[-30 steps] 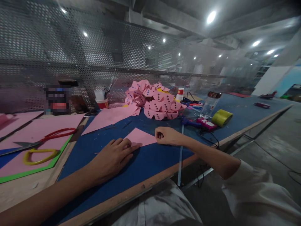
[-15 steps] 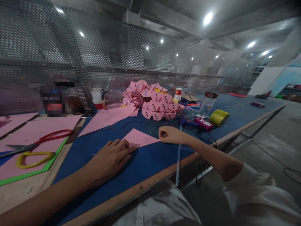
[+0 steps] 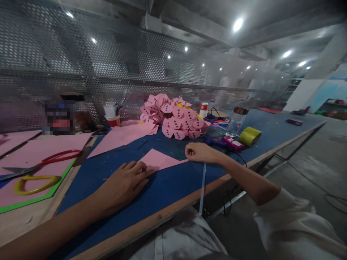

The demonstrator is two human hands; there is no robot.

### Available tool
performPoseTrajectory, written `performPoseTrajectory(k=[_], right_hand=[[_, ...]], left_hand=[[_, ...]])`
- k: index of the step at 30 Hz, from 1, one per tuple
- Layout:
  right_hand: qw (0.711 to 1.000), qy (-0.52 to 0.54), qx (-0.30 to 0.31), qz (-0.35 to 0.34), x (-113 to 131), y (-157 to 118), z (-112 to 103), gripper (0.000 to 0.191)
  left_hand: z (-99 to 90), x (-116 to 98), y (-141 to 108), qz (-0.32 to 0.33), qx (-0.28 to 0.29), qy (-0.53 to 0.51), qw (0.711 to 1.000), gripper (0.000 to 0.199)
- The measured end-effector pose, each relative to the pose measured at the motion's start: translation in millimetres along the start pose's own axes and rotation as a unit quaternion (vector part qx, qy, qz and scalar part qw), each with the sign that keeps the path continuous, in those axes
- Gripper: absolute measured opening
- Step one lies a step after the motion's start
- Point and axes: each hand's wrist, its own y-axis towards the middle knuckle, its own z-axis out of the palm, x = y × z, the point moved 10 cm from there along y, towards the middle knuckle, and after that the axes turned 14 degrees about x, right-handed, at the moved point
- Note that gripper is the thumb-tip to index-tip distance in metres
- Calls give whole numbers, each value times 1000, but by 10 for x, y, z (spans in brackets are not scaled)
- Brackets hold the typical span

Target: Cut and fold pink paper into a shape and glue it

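Note:
A folded-looking pink sheet of paper (image 3: 157, 159) lies on the blue tabletop between my hands. My left hand (image 3: 124, 184) rests palm down over the sheet's left end, fingers loosely spread and the index finger lying along its lower edge. My right hand (image 3: 200, 153) is closed at the sheet's right end, pinching a thin pink tip. Whether that tip is a corner or a narrow strip, I cannot tell. Behind the sheet stands a pile of pink paper shapes (image 3: 180, 122) with dark diamond marks.
To the left, red- and yellow-handled scissors (image 3: 35, 168) lie on pink sheets. Farther right are a glass jar (image 3: 236, 122), a yellow tape roll (image 3: 249, 136) and a magenta box (image 3: 233, 143). Paper cups (image 3: 112, 120) stand near the perforated metal screen (image 3: 114, 72).
My right hand has shifted slightly right and away from the sheet, with a thin pink tip now stretching toward it. My left hand stays on the paper. The view has moved slightly.

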Motion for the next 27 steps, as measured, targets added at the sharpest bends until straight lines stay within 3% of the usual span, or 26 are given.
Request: performPoseTrajectory(k=[3,5,8,11,17,27], right_hand=[[998,25,-36,-44,189,50,-153,8],[992,56,-22,-114,429,135,-145,11],[978,70,36,-194,763,314,41,11],[969,49,85,-228,945,477,298,13],[971,56,78,-220,918,574,456,13],[970,72,59,-224,891,535,449,13]], left_hand=[[-6,7,12,-10,4,-7,1000,43],[-3,13,24,-19,9,-9,1000,36],[-1,21,36,-33,10,-8,999,31],[-20,21,42,-42,3,-23,999,30],[-72,85,95,-63,-13,-104,992,30],[-41,394,212,-215,21,-182,959,18]])
